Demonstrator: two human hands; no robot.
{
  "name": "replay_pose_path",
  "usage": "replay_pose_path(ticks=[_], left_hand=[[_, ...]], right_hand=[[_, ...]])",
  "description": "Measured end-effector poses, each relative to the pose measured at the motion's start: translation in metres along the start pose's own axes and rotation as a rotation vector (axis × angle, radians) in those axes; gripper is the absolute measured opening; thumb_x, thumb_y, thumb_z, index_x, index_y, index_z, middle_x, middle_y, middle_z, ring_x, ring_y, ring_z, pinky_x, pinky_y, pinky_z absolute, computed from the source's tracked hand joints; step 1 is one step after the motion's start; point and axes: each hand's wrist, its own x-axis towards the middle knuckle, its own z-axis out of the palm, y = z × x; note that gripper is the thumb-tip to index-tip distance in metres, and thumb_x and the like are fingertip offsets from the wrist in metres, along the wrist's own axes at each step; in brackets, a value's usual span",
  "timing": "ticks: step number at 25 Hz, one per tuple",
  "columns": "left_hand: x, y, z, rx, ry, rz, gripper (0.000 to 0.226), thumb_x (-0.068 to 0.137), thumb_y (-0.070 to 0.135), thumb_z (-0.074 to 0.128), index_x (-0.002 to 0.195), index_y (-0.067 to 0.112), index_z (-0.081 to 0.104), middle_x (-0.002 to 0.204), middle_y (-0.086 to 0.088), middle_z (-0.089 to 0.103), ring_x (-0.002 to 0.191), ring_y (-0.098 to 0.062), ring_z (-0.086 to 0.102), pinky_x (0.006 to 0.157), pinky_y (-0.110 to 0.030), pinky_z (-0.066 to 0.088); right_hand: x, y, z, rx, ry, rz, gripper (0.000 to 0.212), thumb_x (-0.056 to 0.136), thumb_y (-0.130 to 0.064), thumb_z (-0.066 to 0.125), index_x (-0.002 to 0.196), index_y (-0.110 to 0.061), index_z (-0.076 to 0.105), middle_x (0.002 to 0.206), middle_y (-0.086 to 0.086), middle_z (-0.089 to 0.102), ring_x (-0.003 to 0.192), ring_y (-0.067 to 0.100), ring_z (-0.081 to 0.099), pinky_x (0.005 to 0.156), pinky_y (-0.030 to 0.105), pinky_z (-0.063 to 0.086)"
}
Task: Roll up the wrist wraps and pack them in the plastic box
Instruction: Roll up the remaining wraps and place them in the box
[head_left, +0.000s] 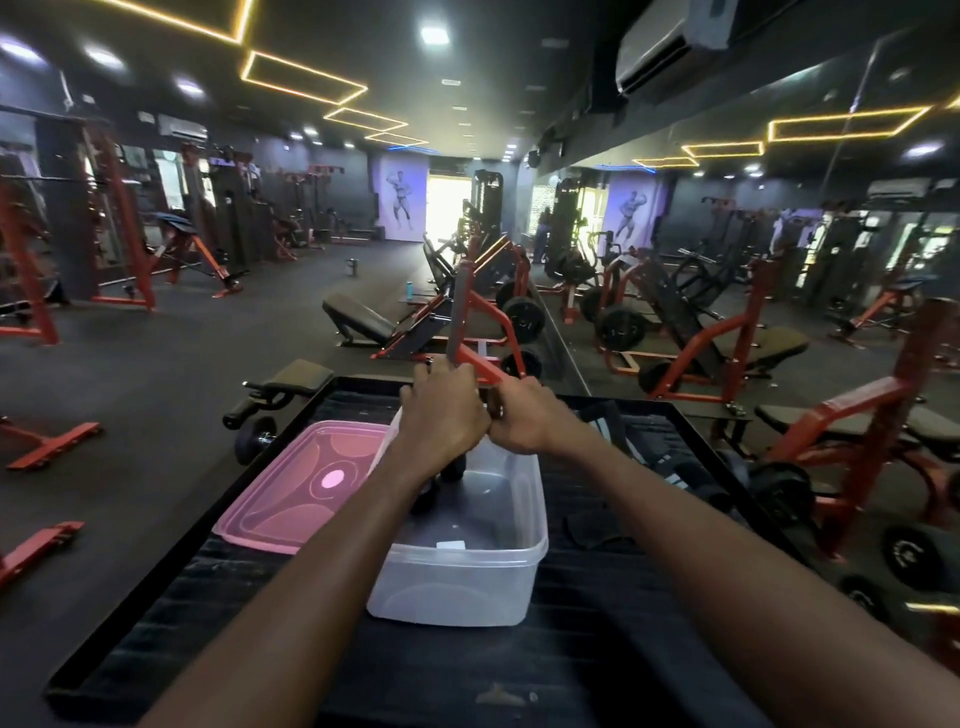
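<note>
A clear plastic box (462, 597) stands on a black platform (597, 649). Dark rolled wraps (441, 486) lie inside it at the far end, partly hidden by my left forearm. My left hand (441, 415) and my right hand (524, 421) meet above the box's far edge and both grip one dark wrist wrap (493, 402) between them. A grey strap end (457, 317) of that wrap sticks up from my left hand. More dark wraps (670, 462) lie on the platform to the right of the box.
A pink translucent lid (296, 488) leans on the box's left side. The platform has a raised black rim (171, 551). Red and black gym benches, weight plates and a wall mirror surround it; a dumbbell (254, 441) lies on the floor to the left.
</note>
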Motion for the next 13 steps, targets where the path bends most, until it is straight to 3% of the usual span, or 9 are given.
replay_pose_path(ticks=[2, 4, 8, 10, 12, 13], left_hand=[[-0.001, 0.026, 0.005, -0.063, -0.016, 0.1, 0.018, 0.093, 0.02, 0.051, 0.103, 0.013, 0.065, 0.114, -0.013, 0.06, 0.111, -0.035, 0.055, 0.092, -0.05, 0.047], [-0.004, 0.048, 0.013, -0.108, -0.077, 0.205, 0.014, 0.093, 0.019, 0.051, 0.091, 0.014, 0.063, 0.101, -0.01, 0.065, 0.098, -0.033, 0.061, 0.087, -0.048, 0.052], [-0.013, 0.082, 0.031, -0.101, -0.228, 0.352, 0.016, 0.09, 0.019, 0.052, 0.093, 0.013, 0.066, 0.1, -0.014, 0.069, 0.095, -0.037, 0.064, 0.086, -0.05, 0.054], [-0.02, 0.092, 0.038, -0.076, -0.262, 0.389, 0.017, 0.09, 0.019, 0.052, 0.096, 0.012, 0.066, 0.103, -0.014, 0.069, 0.095, -0.037, 0.064, 0.083, -0.048, 0.054], [-0.026, 0.095, 0.044, -0.065, -0.279, 0.403, 0.019, 0.09, 0.018, 0.052, 0.099, 0.012, 0.067, 0.104, -0.014, 0.069, 0.095, -0.037, 0.064, 0.083, -0.047, 0.054], [-0.029, 0.096, 0.046, -0.07, -0.287, 0.409, 0.02, 0.09, 0.018, 0.052, 0.1, 0.011, 0.068, 0.105, -0.014, 0.069, 0.096, -0.037, 0.064, 0.083, -0.047, 0.054]], right_hand=[[-0.014, 0.028, -0.013, -0.113, -0.053, 0.099, 0.012, 0.084, -0.027, 0.065, 0.078, -0.018, 0.059, 0.084, 0.006, 0.066, 0.072, 0.021, 0.064, 0.07, 0.039, 0.059], [-0.033, 0.052, -0.022, -0.291, -0.139, 0.244, 0.02, 0.08, -0.037, 0.065, 0.077, -0.02, 0.054, 0.088, 0.007, 0.063, 0.073, 0.024, 0.06, 0.072, 0.041, 0.058], [-0.086, 0.079, -0.042, -0.485, -0.435, 0.504, 0.03, 0.081, -0.041, 0.074, 0.087, -0.017, 0.057, 0.068, 0.0, 0.052, 0.053, 0.016, 0.052, 0.049, 0.027, 0.043], [-0.101, 0.094, -0.043, -0.488, -0.519, 0.573, 0.03, 0.079, -0.039, 0.078, 0.079, -0.019, 0.055, 0.084, 0.003, 0.062, 0.067, 0.017, 0.057, 0.063, 0.028, 0.045], [-0.111, 0.105, -0.035, -0.534, -0.521, 0.603, 0.037, 0.074, -0.036, 0.083, 0.067, -0.018, 0.051, 0.107, 0.01, 0.065, 0.093, 0.023, 0.062, 0.077, 0.029, 0.045], [-0.117, 0.112, -0.03, -0.564, -0.522, 0.617, 0.035, 0.072, -0.035, 0.085, 0.069, -0.017, 0.054, 0.114, 0.011, 0.065, 0.102, 0.024, 0.063, 0.083, 0.03, 0.047]])
